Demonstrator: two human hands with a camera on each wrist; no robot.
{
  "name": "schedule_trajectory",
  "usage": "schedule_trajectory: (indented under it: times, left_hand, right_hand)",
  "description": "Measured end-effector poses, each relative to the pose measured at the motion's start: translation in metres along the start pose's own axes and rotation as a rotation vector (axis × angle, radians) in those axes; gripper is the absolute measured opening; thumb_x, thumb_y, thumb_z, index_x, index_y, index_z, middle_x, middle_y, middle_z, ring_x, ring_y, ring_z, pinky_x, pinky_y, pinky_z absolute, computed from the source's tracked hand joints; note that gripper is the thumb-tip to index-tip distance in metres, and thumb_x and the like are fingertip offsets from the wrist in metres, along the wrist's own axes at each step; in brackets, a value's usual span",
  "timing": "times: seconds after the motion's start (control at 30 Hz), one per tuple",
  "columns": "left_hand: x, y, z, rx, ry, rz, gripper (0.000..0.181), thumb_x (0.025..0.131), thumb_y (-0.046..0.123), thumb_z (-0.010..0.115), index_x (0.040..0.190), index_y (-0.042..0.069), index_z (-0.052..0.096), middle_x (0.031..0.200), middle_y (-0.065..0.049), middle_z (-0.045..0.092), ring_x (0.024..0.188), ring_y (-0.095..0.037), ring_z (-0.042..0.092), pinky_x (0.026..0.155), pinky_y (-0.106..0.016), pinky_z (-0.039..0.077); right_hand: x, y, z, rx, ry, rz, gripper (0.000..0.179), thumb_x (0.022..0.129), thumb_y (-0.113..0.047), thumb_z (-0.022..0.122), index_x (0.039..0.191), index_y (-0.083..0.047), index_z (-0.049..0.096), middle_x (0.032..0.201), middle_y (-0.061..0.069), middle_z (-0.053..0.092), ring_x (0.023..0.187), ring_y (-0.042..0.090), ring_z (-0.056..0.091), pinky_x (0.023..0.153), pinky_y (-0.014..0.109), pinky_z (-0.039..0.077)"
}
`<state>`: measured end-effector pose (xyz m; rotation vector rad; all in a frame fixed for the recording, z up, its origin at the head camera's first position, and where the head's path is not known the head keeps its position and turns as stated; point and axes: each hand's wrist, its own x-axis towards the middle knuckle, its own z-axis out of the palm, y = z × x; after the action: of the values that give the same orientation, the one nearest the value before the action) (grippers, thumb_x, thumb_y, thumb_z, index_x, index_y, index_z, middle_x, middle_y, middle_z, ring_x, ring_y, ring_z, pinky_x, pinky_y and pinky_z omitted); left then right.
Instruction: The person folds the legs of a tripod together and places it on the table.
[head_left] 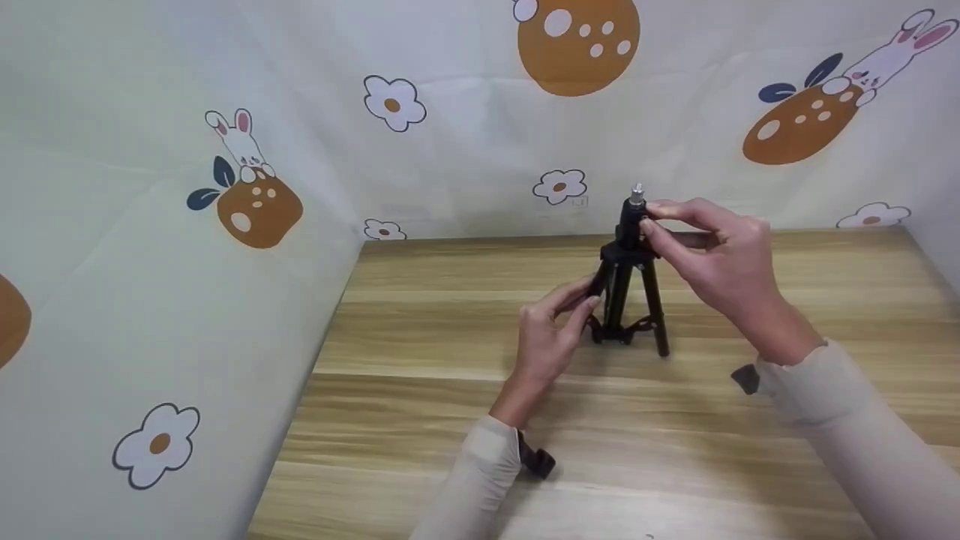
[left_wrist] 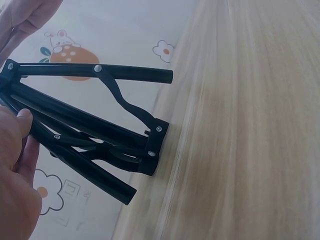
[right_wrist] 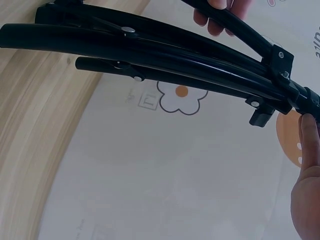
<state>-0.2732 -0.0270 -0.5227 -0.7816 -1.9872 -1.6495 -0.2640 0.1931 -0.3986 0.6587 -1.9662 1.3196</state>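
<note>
A small black tripod (head_left: 619, 292) stands upright in the head view, its legs partly spread and a silver screw tip (head_left: 637, 193) at its top. My left hand (head_left: 546, 330) pinches one leg between thumb and fingers; the left wrist view shows the thumb (left_wrist: 25, 122) on that leg. Thumb and fingers of my right hand (head_left: 731, 259) grip the black collar (head_left: 634, 217) just below the screw. Folding braces (left_wrist: 127, 102) join the legs to a lower hub (left_wrist: 157, 145). Whether the feet touch the table cannot be told.
The wood-grain table (head_left: 420, 420) lies under both hands. Behind and to the left hangs a pale cloth (head_left: 450, 165) printed with rabbits, oranges and flowers. A dark piece (head_left: 536, 457) sits at the left cuff, another (head_left: 745, 379) at the right cuff.
</note>
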Motion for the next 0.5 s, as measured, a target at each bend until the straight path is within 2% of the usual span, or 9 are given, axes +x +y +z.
schedule_trajectory:
  times: [0.23,0.5]
  left_hand:
    - [0.0003,0.0013,0.0009,-0.006,-0.008,-0.008,0.028,0.102,0.012,0.076,0.129,0.002,0.077,0.124,-0.013,0.081,0.111,-0.017,0.080,0.097,-0.025,0.067]
    - [0.0007,0.0010,-0.0003,-0.020,-0.024,0.013,0.029,0.103,0.009,0.075,0.130,0.001,0.075,0.128,-0.015,0.079,0.116,-0.018,0.079,0.100,-0.027,0.067]
  right_hand:
    - [-0.0004,0.0004,-0.0003,0.000,0.002,-0.001,0.020,0.092,0.002,0.083,0.111,-0.005,0.084,0.114,0.011,0.083,0.103,0.007,0.081,0.079,0.022,0.068]
    - [-0.0002,-0.0001,0.0000,-0.006,-0.003,0.000,0.020,0.093,0.001,0.083,0.112,-0.006,0.083,0.115,0.010,0.083,0.102,0.007,0.081,0.078,0.022,0.068]
